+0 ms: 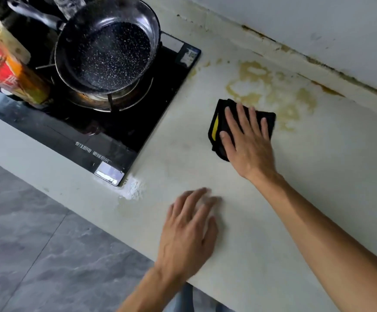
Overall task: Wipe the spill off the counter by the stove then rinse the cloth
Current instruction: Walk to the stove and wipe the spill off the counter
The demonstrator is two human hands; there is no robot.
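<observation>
Black cloth (221, 122) under flat right hand (248, 140), fingers (241, 118) spread; left hand (189, 233) palm-down, fingers wide.

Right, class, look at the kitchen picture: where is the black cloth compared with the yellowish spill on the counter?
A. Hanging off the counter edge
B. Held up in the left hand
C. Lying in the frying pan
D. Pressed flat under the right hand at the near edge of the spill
D: the right hand lies flat on the cloth, with the spill spreading just beyond it.
</observation>
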